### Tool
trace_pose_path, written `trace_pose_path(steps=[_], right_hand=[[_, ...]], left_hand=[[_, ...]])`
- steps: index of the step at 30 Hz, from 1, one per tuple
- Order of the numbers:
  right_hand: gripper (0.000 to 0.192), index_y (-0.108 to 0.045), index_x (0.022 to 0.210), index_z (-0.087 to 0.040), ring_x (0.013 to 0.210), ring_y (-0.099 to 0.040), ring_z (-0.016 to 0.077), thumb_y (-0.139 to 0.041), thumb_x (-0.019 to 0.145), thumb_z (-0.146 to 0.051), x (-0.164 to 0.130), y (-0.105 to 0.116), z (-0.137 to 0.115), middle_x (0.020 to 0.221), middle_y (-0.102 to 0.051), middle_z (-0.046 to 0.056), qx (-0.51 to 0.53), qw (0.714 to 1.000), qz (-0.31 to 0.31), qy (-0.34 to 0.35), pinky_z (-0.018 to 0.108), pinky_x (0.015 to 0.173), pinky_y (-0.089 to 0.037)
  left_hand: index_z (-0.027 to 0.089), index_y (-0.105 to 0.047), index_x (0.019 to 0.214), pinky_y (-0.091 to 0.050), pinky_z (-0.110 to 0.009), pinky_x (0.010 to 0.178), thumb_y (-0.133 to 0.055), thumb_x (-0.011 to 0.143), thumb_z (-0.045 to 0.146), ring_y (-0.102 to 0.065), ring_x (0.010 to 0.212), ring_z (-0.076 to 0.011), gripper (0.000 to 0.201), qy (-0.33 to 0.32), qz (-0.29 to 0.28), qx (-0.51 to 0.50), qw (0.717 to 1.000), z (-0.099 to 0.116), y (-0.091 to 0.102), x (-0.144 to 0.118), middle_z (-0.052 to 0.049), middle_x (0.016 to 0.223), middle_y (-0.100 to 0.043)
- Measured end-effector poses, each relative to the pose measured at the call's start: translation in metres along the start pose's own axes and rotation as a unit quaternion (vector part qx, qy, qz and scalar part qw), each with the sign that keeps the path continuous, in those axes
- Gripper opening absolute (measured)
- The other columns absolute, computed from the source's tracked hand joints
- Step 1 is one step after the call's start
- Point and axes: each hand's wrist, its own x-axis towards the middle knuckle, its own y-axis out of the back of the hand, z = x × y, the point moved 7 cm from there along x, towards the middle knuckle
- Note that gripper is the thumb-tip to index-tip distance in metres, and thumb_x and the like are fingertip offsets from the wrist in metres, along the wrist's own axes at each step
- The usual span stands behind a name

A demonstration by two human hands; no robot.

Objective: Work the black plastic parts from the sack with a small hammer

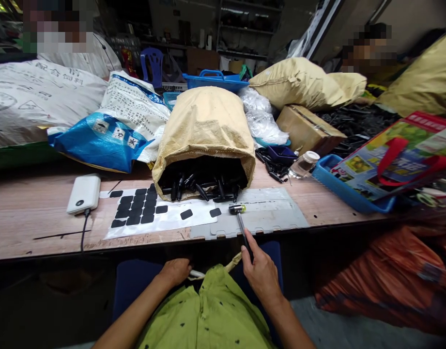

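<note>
My right hand is wrapped round the dark handle of a small two-faced mallet. Its head, one face dark and the other yellow, is over the grey sheet at the table's front. Below the table edge, my left hand is closed beside a pale band at my lap; what its fingers hold, if anything, is hidden. Ahead of both hands lies a tan sack, its mouth facing me, with black tube-like parts inside. Black rounded-square pieces lie on a white sheet to the left.
A white power bank with a cable lies at left, before printed sacks. Rightward stand a clear jar, a cardboard box and a blue tray holding a colourful bag. Two people are across the table.
</note>
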Motion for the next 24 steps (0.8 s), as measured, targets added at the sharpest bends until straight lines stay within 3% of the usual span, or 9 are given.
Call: trace_pose_path(steps=[2,4,7,8,11,13,14,19,24], right_hand=[[0.053,-0.046,0.154,-0.029,0.109,-0.074,0.0250,-0.045,0.102,-0.030,0.000,-0.001,0.000,0.129,-0.072,0.004,0.002,1.000,-0.002,0.000,0.029,0.082,-0.060],[0.053,-0.046,0.155,-0.028,0.110,-0.074,0.0249,-0.045,0.102,-0.029,0.000,-0.001,0.000,0.128,-0.073,0.004,0.003,1.000,-0.003,0.000,0.030,0.084,-0.060],[0.053,-0.047,0.154,-0.028,0.109,-0.074,0.0244,-0.047,0.102,-0.029,0.000,0.000,-0.001,0.126,-0.074,0.005,0.000,1.000,0.004,0.002,0.029,0.085,-0.060],[0.053,-0.047,0.154,-0.028,0.108,-0.074,0.0242,-0.047,0.101,-0.029,-0.001,0.000,-0.001,0.126,-0.074,0.005,-0.001,1.000,0.007,0.002,0.028,0.084,-0.060],[0.053,-0.047,0.154,-0.029,0.108,-0.074,0.0234,-0.048,0.101,-0.028,-0.001,-0.001,0.001,0.126,-0.074,0.004,0.002,1.000,0.012,0.002,0.028,0.084,-0.060],[0.053,-0.046,0.154,-0.030,0.110,-0.074,0.0231,-0.048,0.101,-0.028,-0.002,-0.002,0.002,0.130,-0.072,0.003,0.006,1.000,0.012,0.003,0.028,0.085,-0.060],[0.053,-0.046,0.154,-0.030,0.111,-0.073,0.0230,-0.048,0.102,-0.029,-0.002,-0.003,0.002,0.131,-0.071,0.003,0.008,1.000,0.012,0.004,0.028,0.086,-0.060],[0.053,-0.045,0.155,-0.031,0.113,-0.072,0.0231,-0.048,0.102,-0.029,-0.003,-0.006,0.005,0.135,-0.069,0.002,0.011,1.000,0.014,0.001,0.028,0.085,-0.060],[0.054,-0.043,0.156,-0.030,0.114,-0.072,0.0234,-0.048,0.102,-0.027,-0.003,-0.007,0.005,0.135,-0.069,0.003,0.020,1.000,0.013,0.006,0.030,0.089,-0.060]], left_hand=[[0.022,-0.075,0.092,-0.053,-0.038,0.080,-0.062,0.083,0.034,-0.073,0.094,-0.0313,0.020,-0.010,-0.043,0.039,0.998,0.014,0.009,-0.009,-0.012,0.094,-0.077],[0.022,-0.076,0.103,-0.052,-0.037,0.083,-0.065,0.083,0.037,-0.071,0.099,-0.0317,0.027,-0.078,-0.073,0.064,0.992,0.042,0.030,-0.020,-0.012,0.102,-0.077],[0.029,-0.072,0.118,-0.050,-0.030,0.076,-0.059,0.092,0.049,-0.070,0.090,-0.0236,0.035,-0.201,-0.089,0.001,0.976,0.091,0.083,-0.030,-0.003,0.102,-0.077],[0.030,-0.072,0.119,-0.049,-0.029,0.075,-0.055,0.096,0.050,-0.070,0.089,-0.0213,0.034,-0.222,-0.068,-0.020,0.972,0.103,0.105,-0.028,-0.002,0.103,-0.076],[0.025,-0.071,0.119,-0.047,-0.033,0.084,-0.056,0.098,0.039,-0.064,0.096,-0.0228,0.029,-0.205,0.158,0.036,0.965,0.117,0.182,-0.004,-0.006,0.106,-0.073],[0.023,-0.071,0.121,-0.044,-0.039,0.087,-0.061,0.094,0.029,-0.058,0.103,-0.0275,0.029,-0.182,0.278,0.127,0.934,0.119,0.215,0.016,-0.010,0.108,-0.068],[0.023,-0.072,0.120,-0.043,-0.040,0.086,-0.064,0.091,0.025,-0.055,0.105,-0.0293,0.030,-0.176,0.307,0.170,0.920,0.119,0.224,0.027,-0.011,0.109,-0.065],[0.026,-0.078,0.099,-0.039,-0.043,0.085,-0.073,0.081,0.018,-0.049,0.105,-0.0308,0.020,-0.199,0.302,0.253,0.897,0.117,0.230,0.065,-0.011,0.110,-0.060],[0.025,-0.073,0.103,-0.035,-0.045,0.093,-0.075,0.085,0.029,-0.051,0.106,-0.0290,0.018,-0.260,0.332,0.187,0.887,0.123,0.213,0.041,-0.008,0.109,-0.068]])
